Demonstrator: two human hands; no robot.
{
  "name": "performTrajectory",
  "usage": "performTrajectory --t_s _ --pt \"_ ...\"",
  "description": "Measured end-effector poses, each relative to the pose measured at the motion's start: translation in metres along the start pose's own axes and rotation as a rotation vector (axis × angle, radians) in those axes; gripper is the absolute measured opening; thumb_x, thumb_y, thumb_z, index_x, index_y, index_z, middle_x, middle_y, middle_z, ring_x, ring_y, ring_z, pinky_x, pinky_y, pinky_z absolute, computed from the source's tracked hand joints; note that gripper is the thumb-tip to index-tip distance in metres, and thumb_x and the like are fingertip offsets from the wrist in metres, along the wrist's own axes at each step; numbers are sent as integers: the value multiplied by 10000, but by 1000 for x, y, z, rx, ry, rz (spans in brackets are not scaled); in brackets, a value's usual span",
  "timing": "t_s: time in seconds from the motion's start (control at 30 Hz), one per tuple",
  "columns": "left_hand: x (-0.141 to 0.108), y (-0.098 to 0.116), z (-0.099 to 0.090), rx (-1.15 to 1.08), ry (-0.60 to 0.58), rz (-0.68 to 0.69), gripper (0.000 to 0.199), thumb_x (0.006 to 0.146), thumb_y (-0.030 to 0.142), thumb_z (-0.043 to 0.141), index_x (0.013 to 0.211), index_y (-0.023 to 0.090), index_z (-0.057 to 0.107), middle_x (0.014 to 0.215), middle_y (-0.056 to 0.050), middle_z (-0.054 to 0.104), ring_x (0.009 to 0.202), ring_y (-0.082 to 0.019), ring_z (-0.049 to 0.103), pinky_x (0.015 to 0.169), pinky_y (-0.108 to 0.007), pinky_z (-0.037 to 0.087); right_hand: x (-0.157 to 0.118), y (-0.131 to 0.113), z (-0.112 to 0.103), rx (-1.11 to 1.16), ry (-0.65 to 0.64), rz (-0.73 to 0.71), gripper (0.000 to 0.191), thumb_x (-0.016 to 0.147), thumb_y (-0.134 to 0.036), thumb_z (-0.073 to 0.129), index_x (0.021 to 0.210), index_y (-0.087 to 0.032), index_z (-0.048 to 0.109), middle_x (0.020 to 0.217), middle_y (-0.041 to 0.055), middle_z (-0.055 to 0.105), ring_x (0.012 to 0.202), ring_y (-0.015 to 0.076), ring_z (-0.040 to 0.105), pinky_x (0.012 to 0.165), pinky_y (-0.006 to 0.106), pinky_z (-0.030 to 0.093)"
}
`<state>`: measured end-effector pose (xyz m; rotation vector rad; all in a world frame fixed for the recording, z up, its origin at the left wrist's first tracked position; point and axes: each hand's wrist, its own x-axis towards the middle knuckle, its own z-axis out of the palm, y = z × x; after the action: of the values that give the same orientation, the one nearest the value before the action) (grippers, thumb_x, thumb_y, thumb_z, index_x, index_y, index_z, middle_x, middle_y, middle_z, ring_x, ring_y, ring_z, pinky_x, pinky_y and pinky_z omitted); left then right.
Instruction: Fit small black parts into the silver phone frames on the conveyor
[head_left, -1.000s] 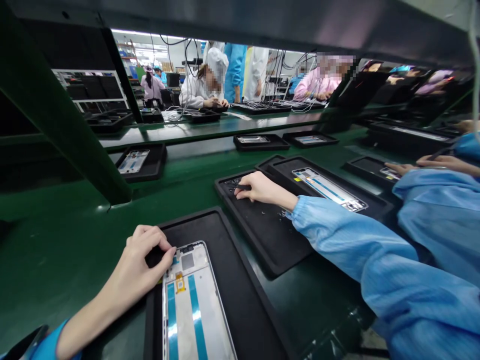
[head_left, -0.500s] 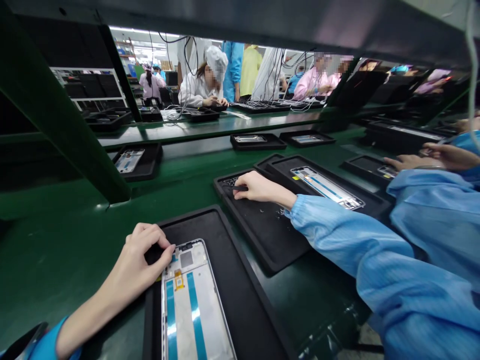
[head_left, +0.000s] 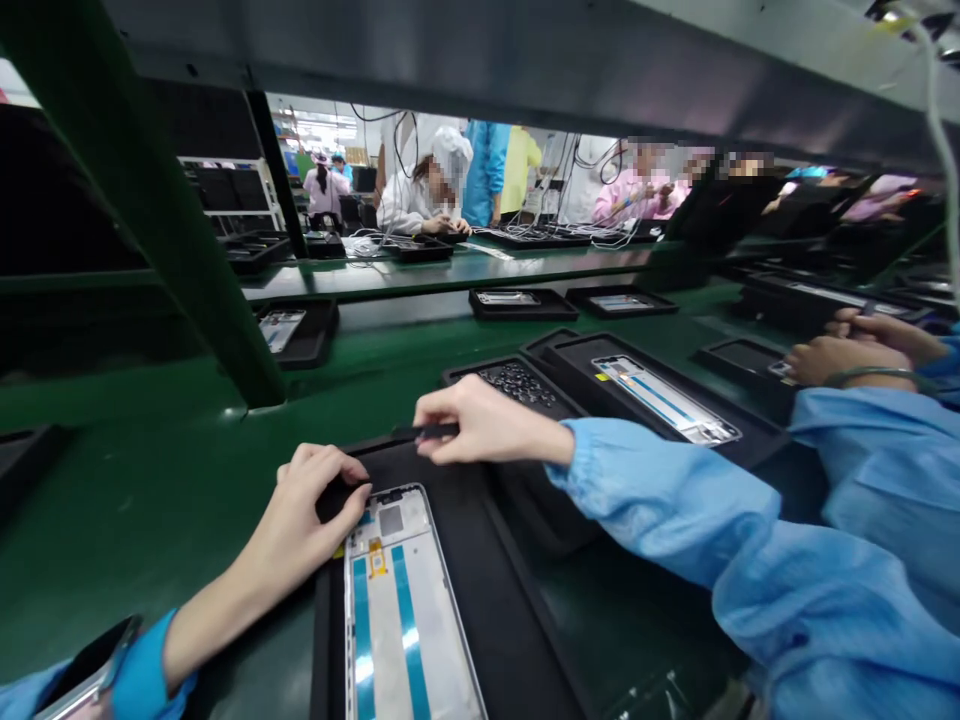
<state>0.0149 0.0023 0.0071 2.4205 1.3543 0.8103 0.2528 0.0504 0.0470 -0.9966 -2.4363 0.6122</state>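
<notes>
A silver phone frame [head_left: 439, 620] with two blue strips and an orange flex piece lies in a black tray [head_left: 517, 610] in front of me. My left hand [head_left: 315, 510] pinches the frame's top left corner between thumb and fingers. My right hand [head_left: 480, 420] is above the tray's far edge, closed around slim black tweezers [head_left: 435, 431] that point left. Whatever their tips hold is too small to make out. Behind my right hand, a second black tray [head_left: 469, 372] holds many small dark parts [head_left: 517, 385], partly hidden by my forearm.
Another phone frame [head_left: 667, 400] lies in a tray beyond my right arm. At the right are a co-worker's hands [head_left: 855, 350]. A green post [head_left: 187, 240] rises at the left, under an overhead beam [head_left: 450, 80]. More trays [head_left: 525, 305] stand farther back.
My right hand has moved left and nearer, from over the parts tray to over the tray with the frame, tweezers still in it. My left hand stays on the frame's corner. The view has shifted slightly.
</notes>
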Motion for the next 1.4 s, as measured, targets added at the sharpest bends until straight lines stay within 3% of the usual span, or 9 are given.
performTrajectory --t_s 0.1,0.2,0.43,0.57,0.7,0.83,0.97,1.23,1.4 --pt "-2 0 1 -24 47 50 175 797 308 471 832 191 597 799 -42 621 805 -220 537 677 -350 410 14 -23 25 28 -70 -131 116 696 -102 585 793 -116 647 689 7 645 613 89 549 574 175 375" --pt "-3 -2 3 -58 35 86 173 804 272 474 856 193 619 807 -42 619 790 -200 553 674 -325 426 19 -35 40 7 -50 -169 132 712 -94 573 804 -106 667 726 37 665 653 112 580 608 188 400" --pt "-1 -3 3 -249 -56 -11 155 781 260 509 822 172 629 799 -45 623 771 -189 577 688 -314 453 11 -36 47 13 -29 -222 179 710 -43 583 858 -118 651 818 56 647 747 140 592 693 214 436" --pt "0 -2 2 -331 -68 -61 126 760 269 558 763 167 631 775 -31 625 765 -180 577 703 -305 444 9 -37 49 32 -20 -223 249 682 -2 565 903 -116 569 810 45 617 712 131 571 644 212 432" --pt "-1 -1 1 -371 -45 -83 171 789 292 540 757 157 642 784 -39 626 764 -177 580 698 -298 450 9 -39 49 139 54 -158 208 721 -41 553 902 -138 524 752 14 596 642 108 563 589 197 429" --pt "0 -2 2 -419 36 -165 180 796 302 546 760 153 639 788 -37 633 755 -170 582 698 -291 453 11 -36 49 378 101 70 70 761 -149 557 831 -144 560 627 -22 572 513 84 549 507 179 430" --pt "0 -4 4 -440 80 -204 176 798 304 557 751 163 650 782 -30 640 757 -166 584 709 -287 454 11 -31 52 473 82 211 134 750 -248 583 804 -131 620 570 -18 570 445 88 547 462 183 424" --pt "-1 -2 6 -363 71 -155 159 802 282 550 766 178 665 788 -28 645 778 -169 580 715 -294 454 8 -36 57 380 124 225 111 728 -223 575 731 -132 638 542 -12 573 459 85 528 452 176 381" --pt "-12 -9 2 -121 12 -27 184 800 247 544 961 220 629 947 -36 648 928 -208 530 812 -367 418 2 -38 57 205 128 139 95 708 -154 568 656 -127 642 594 -5 592 510 72 476 471 178 333"
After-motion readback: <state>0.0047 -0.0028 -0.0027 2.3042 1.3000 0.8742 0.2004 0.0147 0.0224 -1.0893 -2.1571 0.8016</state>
